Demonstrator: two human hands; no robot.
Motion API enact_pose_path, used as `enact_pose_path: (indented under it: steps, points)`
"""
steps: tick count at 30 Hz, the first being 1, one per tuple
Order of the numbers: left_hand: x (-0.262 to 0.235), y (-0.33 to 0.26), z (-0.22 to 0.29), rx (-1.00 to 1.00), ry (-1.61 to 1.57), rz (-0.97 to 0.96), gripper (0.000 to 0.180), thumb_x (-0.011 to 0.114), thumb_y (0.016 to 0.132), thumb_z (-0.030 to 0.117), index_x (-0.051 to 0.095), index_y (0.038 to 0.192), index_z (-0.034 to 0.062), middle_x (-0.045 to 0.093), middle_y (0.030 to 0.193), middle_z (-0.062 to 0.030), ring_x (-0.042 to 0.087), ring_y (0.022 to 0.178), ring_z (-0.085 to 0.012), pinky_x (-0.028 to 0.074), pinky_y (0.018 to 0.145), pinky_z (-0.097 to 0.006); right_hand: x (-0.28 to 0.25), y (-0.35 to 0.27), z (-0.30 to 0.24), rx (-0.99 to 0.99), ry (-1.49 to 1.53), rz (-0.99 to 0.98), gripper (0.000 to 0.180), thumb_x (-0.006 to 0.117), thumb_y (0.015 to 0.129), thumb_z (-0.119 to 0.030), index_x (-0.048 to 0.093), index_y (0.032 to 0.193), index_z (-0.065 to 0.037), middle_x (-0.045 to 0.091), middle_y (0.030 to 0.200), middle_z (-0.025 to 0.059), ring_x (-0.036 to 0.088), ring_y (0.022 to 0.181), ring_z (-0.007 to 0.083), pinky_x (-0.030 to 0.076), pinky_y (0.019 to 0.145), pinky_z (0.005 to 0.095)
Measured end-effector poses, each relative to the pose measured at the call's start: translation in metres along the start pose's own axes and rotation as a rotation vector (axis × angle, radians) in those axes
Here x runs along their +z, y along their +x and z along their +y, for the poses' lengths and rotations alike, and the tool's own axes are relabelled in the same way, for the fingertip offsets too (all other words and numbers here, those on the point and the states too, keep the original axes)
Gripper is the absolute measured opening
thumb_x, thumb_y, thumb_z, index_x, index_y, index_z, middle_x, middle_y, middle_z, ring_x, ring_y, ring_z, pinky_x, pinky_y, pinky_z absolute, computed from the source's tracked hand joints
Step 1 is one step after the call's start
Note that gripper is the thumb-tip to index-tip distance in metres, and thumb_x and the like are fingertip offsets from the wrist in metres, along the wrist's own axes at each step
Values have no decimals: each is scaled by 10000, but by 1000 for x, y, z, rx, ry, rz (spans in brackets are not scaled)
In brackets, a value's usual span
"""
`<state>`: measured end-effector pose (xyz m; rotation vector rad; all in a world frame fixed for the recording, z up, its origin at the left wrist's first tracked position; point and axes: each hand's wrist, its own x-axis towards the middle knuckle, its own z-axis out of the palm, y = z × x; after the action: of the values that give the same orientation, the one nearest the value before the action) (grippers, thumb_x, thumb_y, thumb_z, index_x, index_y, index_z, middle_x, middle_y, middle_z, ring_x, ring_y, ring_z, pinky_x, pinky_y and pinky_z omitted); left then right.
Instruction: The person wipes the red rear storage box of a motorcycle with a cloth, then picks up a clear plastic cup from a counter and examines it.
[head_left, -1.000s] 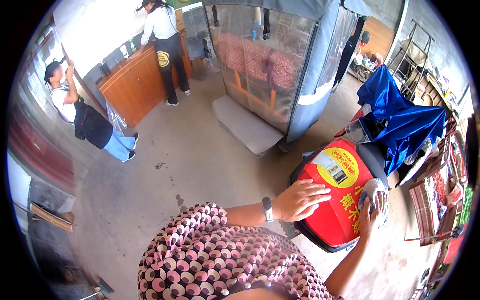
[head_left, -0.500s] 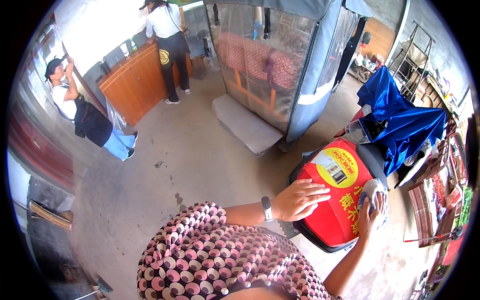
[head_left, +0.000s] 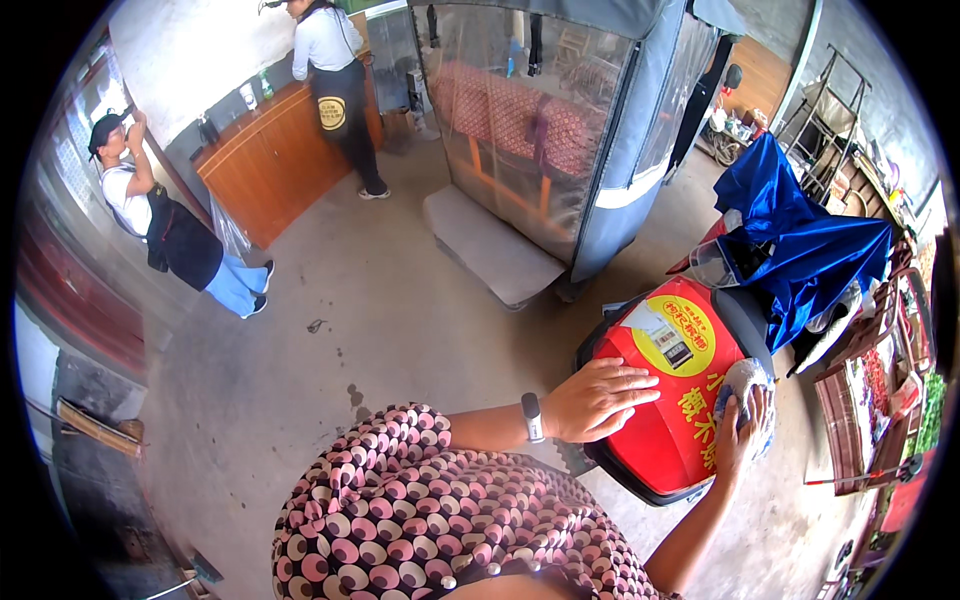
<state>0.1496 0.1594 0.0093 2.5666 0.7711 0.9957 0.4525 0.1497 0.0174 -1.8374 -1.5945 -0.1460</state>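
A red box [head_left: 665, 425] with a black rim and a yellow round label sits on the back of a scooter, right of centre. My left hand [head_left: 598, 398] lies flat on the box's near left edge, fingers spread. My right hand [head_left: 738, 432] presses a pale cloth [head_left: 745, 385] against the box's right side. A dark band is on my left wrist.
A blue cover [head_left: 790, 235] drapes the scooter beyond the box. A canopied three-wheeler [head_left: 545, 130] with a grey step stands behind. Two people stand by a wooden counter [head_left: 275, 160] at the far left. Racks with goods line the right edge. Bare concrete floor [head_left: 330, 330] lies to the left.
My right hand with the cloth has shifted slightly along the box's right side. My left hand has stayed on the box.
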Motion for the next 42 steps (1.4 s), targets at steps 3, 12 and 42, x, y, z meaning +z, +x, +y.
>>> enact_pose_path:
  steps: [3,12,42]
  points:
    - [1,0,0,-2,-3,0,474,497,903,168,484,1375,119,484,1402,-95,419,1326,-233,252,1122,-457,-4,0,-6,14,-2,-9,411,549,923,-309,618,1231,-45,484,1405,154,320,1387,350,173,1153,491]
    - [-2,3,0,-1,-2,-12,481,487,903,161,474,1383,122,476,1409,-99,410,1334,-234,246,1124,-455,-3,2,-4,-14,7,-1,417,556,919,-303,613,1233,-34,490,1397,168,324,1386,352,180,1154,486]
    - [-4,12,-1,23,44,6,398,416,939,183,564,1293,77,538,1351,-116,476,1268,-268,290,1076,-455,-18,-32,-78,-166,-96,-21,396,662,829,-292,641,1164,-83,553,1299,175,421,1288,407,296,1074,524]
